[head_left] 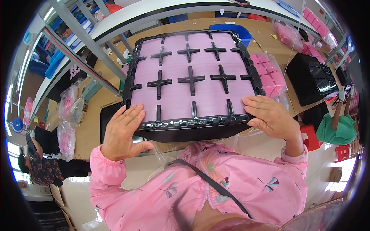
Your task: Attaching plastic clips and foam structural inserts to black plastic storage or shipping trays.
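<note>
In front of me sits a deep black plastic tray, perhaps a stack of trays [192,79], with black cross-shaped dividers standing between the pink foam sheeting [210,104]. My left hand [125,133] lies against its near left corner, fingers stretched onto the rim and thumb held apart. At the near right corner my right hand [271,117] rests with its fingers laid flat over the edge and the thumb lower down at the side. Neither hand is closed around anything. The tray's underside is hidden.
Behind the tray are a blue bin [241,32] and a white shelf [146,15] on metal posts. Bagged pink foam [268,73] and a black tray stack [308,79] are at the right. Co-workers stand at left [42,167] and right [337,129].
</note>
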Motion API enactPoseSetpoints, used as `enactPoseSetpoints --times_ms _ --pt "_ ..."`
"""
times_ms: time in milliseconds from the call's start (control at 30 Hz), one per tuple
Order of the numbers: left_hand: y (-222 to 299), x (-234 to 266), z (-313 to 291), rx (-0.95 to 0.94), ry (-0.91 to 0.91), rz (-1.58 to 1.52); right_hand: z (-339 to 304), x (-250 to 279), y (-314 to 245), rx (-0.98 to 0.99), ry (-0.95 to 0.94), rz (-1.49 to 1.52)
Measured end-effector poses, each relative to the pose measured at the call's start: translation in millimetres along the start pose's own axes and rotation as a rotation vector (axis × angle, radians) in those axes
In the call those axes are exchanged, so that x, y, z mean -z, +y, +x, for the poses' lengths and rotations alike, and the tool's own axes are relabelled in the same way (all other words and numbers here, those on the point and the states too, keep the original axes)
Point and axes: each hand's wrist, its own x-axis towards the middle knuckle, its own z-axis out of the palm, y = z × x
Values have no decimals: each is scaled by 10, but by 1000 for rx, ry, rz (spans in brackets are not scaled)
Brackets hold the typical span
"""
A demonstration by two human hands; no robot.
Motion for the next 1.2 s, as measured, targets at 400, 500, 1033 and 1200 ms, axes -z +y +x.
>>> enactPoseSetpoints --times_ms 400,500,1033,1200 --pt "-1222 -506 1329 174 -5 -116 1323 -170 1350 -240 65 5" --pt "-1309 -642 1482 143 -53 -10 1558 -431 1568 -202 54 -70" --pt "-1503 -849 1801 235 -11 14 1748 -377 1586 -351 27 -195" --pt "-1227 -593 1586 247 -40 -182 1217 -186 1419 -256 211 185"
